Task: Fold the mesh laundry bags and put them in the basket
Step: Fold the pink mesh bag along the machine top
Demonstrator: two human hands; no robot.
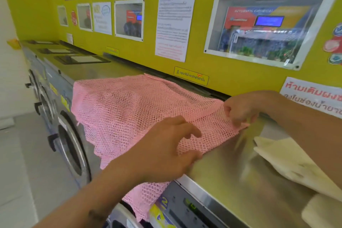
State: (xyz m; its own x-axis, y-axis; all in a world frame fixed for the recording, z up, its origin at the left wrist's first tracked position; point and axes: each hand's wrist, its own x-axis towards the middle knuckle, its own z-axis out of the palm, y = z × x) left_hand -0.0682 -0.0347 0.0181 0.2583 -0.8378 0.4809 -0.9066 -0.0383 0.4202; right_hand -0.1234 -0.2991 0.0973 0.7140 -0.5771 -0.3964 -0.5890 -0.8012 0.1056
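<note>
Yellow wall (231, 72) plastered with posters up top, and a row of steel washers (61, 135) whose flat tops work as the counter (231, 168). The pink mesh laundry bag (125, 109) is spread over that counter, its near edge drooping down the machine front. Some cream cloth (288, 163) sits off to the right. Left hand (162, 153) has its grip pinching the bag's near edge; right hand (242, 109) pinches the corner too.

A pink mesh laundry bag (129, 116) lies spread over the steel washer top (231, 168), its near-left part hanging over the front. The left hand (162, 152) and right hand (240, 109) each pinch its right edge. Cream cloth (288, 163) lies at the right.
</note>
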